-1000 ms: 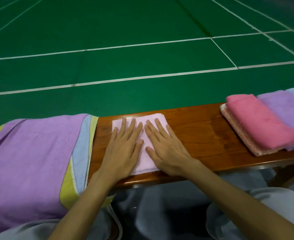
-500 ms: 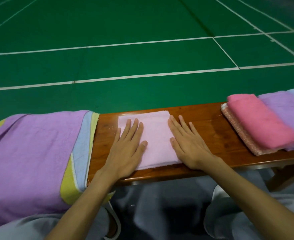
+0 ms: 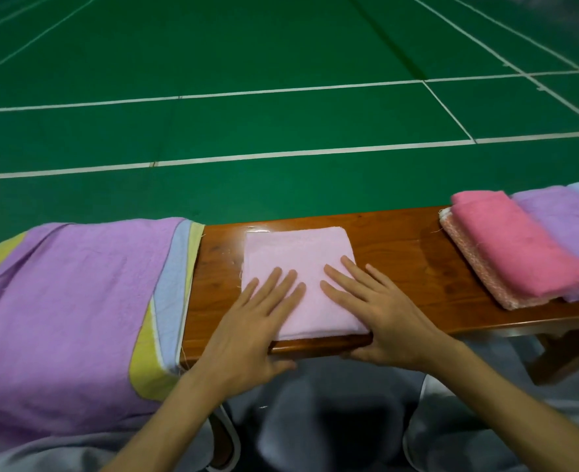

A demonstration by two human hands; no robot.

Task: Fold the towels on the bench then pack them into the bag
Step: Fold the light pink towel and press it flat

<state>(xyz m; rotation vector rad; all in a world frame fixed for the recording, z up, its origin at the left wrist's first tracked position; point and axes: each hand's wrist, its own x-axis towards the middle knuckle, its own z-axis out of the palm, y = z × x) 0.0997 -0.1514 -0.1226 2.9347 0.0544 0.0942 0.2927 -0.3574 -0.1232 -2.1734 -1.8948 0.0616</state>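
Contact has shifted: left grip [image 3: 247,332] and right grip [image 3: 380,321], lately at the sides of the pink towel [image 3: 298,257], now rest on its near edge, so smoothing looks finished and the folded square on the worktop [image 3: 400,253] seems ready to lift. Both are wide, fingers [image 3: 271,287] straight and flat on the cloth, thumbs past the worktop's front edge, holding nothing.

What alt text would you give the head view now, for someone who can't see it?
A person's left hand and right hand press flat, fingers straight, on a folded pale pink towel at the near edge of a wooden bench. A purple striped cloth drapes the bench's left end; a stack of folded towels sits at its right end.
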